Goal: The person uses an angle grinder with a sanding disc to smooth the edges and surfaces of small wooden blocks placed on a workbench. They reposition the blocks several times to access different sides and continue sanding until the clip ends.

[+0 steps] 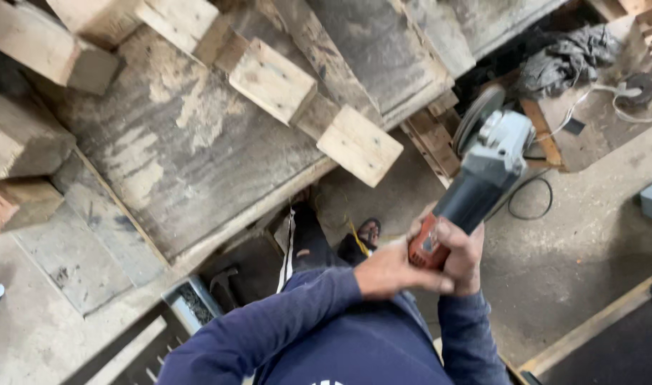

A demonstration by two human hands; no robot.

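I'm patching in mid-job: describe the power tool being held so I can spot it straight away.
Start at the big grey weathered wooden pallet with pale blocks, then look right, past its lower corner. There both hands, left hand and right hand, grip a handheld angle grinder above the concrete floor. It alone has a dark body, red rear end, grey metal head and round disc.

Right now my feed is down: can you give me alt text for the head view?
Both hands, the left hand and right hand, grip an angle grinder by its red rear end, disc pointing away, beside a large worn wooden pallet with block feet. A black cable lies on the concrete floor.
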